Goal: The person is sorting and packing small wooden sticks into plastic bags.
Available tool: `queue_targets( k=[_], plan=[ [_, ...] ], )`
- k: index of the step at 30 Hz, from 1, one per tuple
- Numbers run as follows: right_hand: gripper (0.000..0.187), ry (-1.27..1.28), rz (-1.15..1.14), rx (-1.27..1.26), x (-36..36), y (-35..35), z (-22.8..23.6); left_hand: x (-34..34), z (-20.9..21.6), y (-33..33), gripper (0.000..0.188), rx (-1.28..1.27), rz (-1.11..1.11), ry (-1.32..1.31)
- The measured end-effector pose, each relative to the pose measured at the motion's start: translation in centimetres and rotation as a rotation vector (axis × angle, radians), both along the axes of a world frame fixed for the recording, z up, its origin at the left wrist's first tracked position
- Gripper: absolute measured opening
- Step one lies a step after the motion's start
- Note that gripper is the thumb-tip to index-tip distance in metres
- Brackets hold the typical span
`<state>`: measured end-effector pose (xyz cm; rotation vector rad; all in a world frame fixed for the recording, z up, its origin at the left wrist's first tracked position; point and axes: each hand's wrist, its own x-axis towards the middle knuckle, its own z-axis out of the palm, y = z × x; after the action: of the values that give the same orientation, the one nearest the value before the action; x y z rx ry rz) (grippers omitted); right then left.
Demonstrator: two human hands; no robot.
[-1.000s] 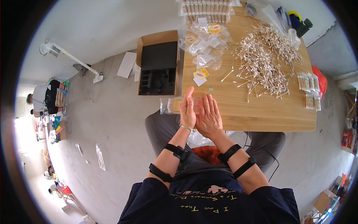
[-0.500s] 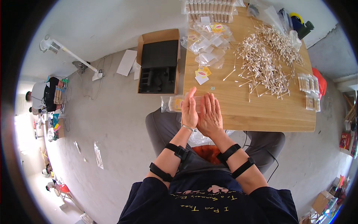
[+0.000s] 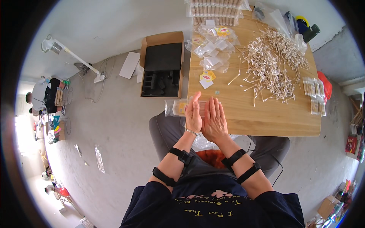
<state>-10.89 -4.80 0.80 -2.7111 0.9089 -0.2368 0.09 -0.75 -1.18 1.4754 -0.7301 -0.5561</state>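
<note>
A clear bag of cotton swabs (image 3: 176, 108) with a yellow card inside lies along the table's near left edge. My left hand (image 3: 193, 116) stands on its edge across the bag, its fingers stretched out together. Flat on the right part of the bag rests my right hand (image 3: 215, 118), fingers straight. The two hands sit side by side, close together, and hide much of the bag between them. Neither hand grips anything. Beyond them lie a few yellow and white cards (image 3: 207, 79).
A big heap of loose cotton swabs (image 3: 270, 62) spreads over the table (image 3: 258, 121). Empty clear bags (image 3: 215, 49) and stacked filled packs (image 3: 216, 11) lie at the far left. More packs (image 3: 315, 95) sit at the right edge. An open cardboard box (image 3: 161, 64) stands left of the table.
Both hands hold nearly the same pose on the bag. The view has shifted very slightly, and little else differs.
</note>
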Motion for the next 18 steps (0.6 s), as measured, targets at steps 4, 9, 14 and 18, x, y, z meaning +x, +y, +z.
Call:
queue_targets(
  k=[4, 9, 14, 18],
  plan=[
    [0.073, 0.063, 0.003, -0.033, 0.2, 0.1, -0.1, -0.1, 0.4, 0.2, 0.052, -0.024, -0.024, 0.025],
    [0.077, -0.010, 0.020, 0.022, 0.1, 0.0, 0.4, 0.5, 2.9, 1.7, 0.048, 0.137, 0.004, -0.193],
    [0.080, -0.044, 0.019, 0.038, 0.1, 0.1, 0.7, 5.5, 2.7, 5.0, 0.045, 0.366, 0.148, -0.677],
    [0.081, -0.039, 0.023, 0.039, 0.3, 0.2, 0.6, 7.5, -0.4, 5.4, 0.048, 0.474, 0.077, -0.701]
  ],
)
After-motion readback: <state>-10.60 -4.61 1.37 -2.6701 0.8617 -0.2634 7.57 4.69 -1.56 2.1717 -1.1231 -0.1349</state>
